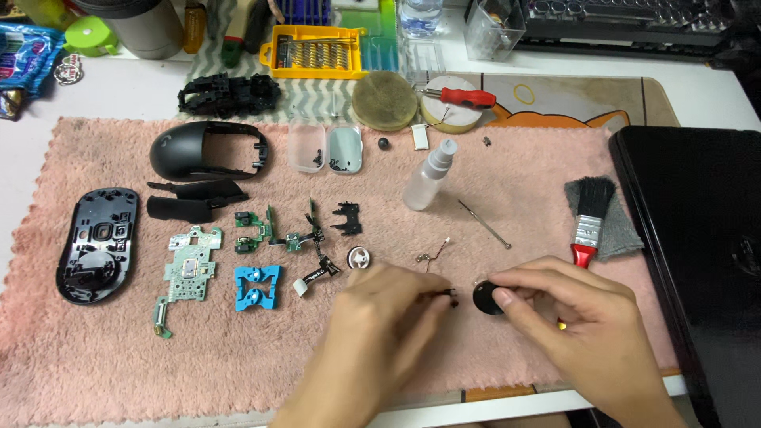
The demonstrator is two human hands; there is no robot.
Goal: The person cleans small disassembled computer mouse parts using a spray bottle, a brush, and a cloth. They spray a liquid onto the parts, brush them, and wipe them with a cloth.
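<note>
Fingers [434,295] of the left hand [380,317] are pinching narrowly on a small black part [452,295], holding it just above the pink towel [95,364] near the front edge of the desk [571,404]. Just beside it, the right hand [571,317] is gripping a round black disc [487,299] between thumb and fingertips, the disc sitting close to the small part but whether the two are touching I cannot tell.

Just beyond the hands, a thin spring wire [432,254] and a small silver wheel [359,257] are lying on the towel. Left of these, a blue plastic frame [258,287], a pale green circuit board [189,273] and several little green boards [273,230] are lying in a row, with the black mouse base [97,244] resting near the towel's left edge. To the right, a red-handled brush [588,218] is resting on a grey cloth [622,234], beside a black laptop [697,261] at the desk's right edge. A metal pick [483,224] is lying between the brush and a clear spray bottle [428,176].

Farther back, the black mouse shell [202,149] is sitting near two clear trays [325,148] holding tiny screws. Toward the desk's far edge, a red screwdriver [464,97] is lying across a roll of tape [452,111], next to a round brown pad [384,101] and a yellow screwdriver case [315,51]
</note>
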